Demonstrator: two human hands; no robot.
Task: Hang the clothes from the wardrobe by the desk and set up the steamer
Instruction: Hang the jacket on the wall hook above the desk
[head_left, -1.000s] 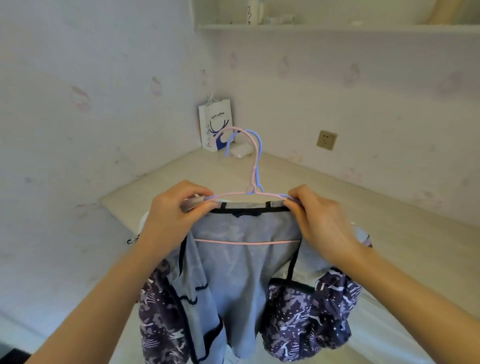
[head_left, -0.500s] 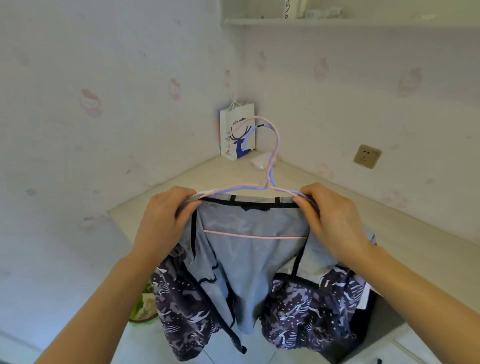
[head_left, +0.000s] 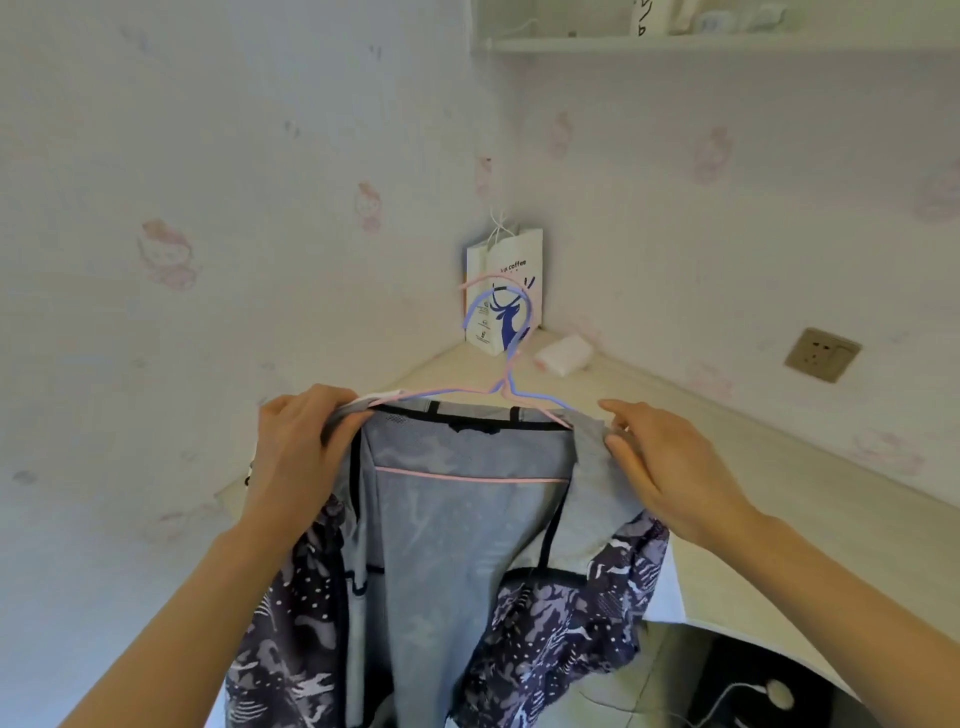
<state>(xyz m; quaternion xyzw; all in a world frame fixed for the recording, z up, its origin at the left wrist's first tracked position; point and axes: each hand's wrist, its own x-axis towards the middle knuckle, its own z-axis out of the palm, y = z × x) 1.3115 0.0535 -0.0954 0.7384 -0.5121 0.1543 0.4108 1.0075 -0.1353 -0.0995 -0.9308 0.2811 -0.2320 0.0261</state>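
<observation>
A grey garment (head_left: 457, 530) with dark patterned sleeves hangs on two thin hangers, one pink and one blue (head_left: 498, 332), held up in front of me over the desk corner. My left hand (head_left: 301, 447) grips the left shoulder of the garment together with the hanger ends. My right hand (head_left: 670, 467) has its fingers stretched out and touches the right shoulder of the garment with the fingertips. The hooks of both hangers point up and hang free. No steamer shows.
A light wooden desk (head_left: 779, 493) runs along the wall corner. A white paper bag (head_left: 506, 291) with a blue deer and a small white packet (head_left: 563, 353) stand in the corner. A wall socket (head_left: 822, 354) sits to the right; a shelf (head_left: 675, 44) hangs above.
My right hand has loosened from the hanger's right end and its fingers now lie straight on the garment. The view has shifted left and up; the garment hangs a little lower.
</observation>
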